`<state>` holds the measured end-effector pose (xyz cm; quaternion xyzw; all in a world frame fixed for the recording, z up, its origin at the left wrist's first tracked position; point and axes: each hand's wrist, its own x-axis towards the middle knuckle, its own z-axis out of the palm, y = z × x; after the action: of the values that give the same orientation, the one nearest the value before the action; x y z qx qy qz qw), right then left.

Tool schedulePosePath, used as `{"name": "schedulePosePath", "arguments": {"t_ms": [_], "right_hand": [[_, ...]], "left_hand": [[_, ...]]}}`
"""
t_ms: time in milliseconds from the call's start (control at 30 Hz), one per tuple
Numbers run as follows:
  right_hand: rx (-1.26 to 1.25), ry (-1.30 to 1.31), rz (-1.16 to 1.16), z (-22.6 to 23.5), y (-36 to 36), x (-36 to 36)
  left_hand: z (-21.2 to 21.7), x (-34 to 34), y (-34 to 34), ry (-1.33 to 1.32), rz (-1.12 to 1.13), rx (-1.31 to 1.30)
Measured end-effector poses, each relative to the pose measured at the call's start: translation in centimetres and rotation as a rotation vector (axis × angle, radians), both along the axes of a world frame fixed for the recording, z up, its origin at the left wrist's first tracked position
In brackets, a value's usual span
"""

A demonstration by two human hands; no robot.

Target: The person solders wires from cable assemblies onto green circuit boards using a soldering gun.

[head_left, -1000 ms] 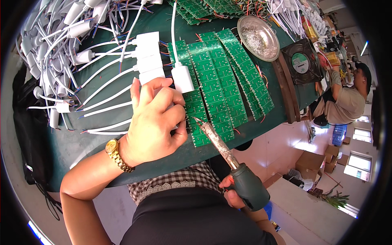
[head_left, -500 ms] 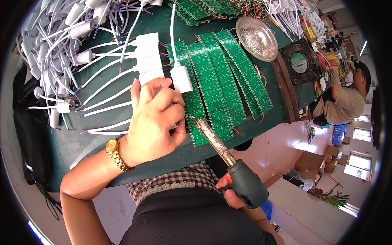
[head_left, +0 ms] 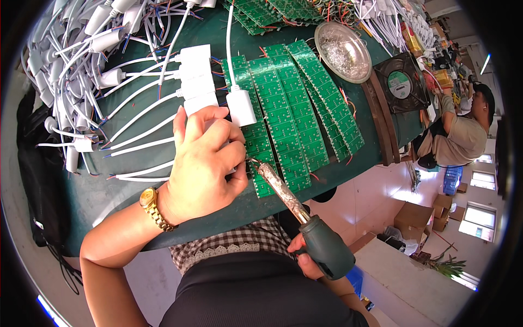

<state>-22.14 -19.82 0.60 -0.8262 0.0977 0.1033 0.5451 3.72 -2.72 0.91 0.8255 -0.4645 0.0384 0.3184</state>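
Observation:
My left hand (head_left: 210,161) is closed, fingers curled, at the left edge of the nearest green circuit board strip (head_left: 264,141). What its fingertips pinch is hidden behind them; a bit of white shows beneath. My right hand (head_left: 306,259) is wrapped round the dark green handle of a soldering iron (head_left: 280,191). The iron's tip reaches the board's left edge, close beside my left fingers. Beyond my left hand, several white plastic housings (head_left: 197,82) with white cables lie in a row along the board. Another white housing (head_left: 241,108) lies on the strip itself.
More green strips (head_left: 321,98) lie to the right. A round metal dish (head_left: 342,52), brown bars (head_left: 381,120) and a black fan (head_left: 400,82) stand farther right. White cabled housings (head_left: 57,71) are heaped at the far left. A co-worker (head_left: 457,128) sits at the right.
The soldering iron has moved slightly left, bringing its tip nearer my left fingers. My left hand has hardly moved.

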Motion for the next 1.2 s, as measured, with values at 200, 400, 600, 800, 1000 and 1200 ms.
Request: {"name": "schedulePosePath", "arguments": {"t_ms": [200, 400, 600, 800, 1000, 1200], "right_hand": [[0.276, -0.274, -0.165, 0.1, 0.5, 0.6], [0.373, -0.345, -0.292, -1.6, 1.1, -0.3], [0.440, -0.434, -0.268, -2.2, 1.2, 0.9], [0.443, -0.401, -0.346, -1.7, 1.8, 2.1], [0.443, -0.467, -0.377, -2.3, 1.9, 1.4], [0.426, -0.445, -0.388, -1.6, 1.7, 1.9]], "left_hand": [[-0.1, 0.0, 0.0, -0.009, -0.008, 0.009], [-0.2, -0.1, -0.2, -0.008, 0.019, 0.003], [-0.5, 0.0, 0.0, -0.022, 0.013, -0.041], [0.4, 1.0, 1.3, -0.066, -0.106, -0.149], [3.8, 9.1, 3.5, -0.065, 0.413, -0.041], [4.3, 13.0, 1.9, -0.191, 0.205, -0.108]]}}
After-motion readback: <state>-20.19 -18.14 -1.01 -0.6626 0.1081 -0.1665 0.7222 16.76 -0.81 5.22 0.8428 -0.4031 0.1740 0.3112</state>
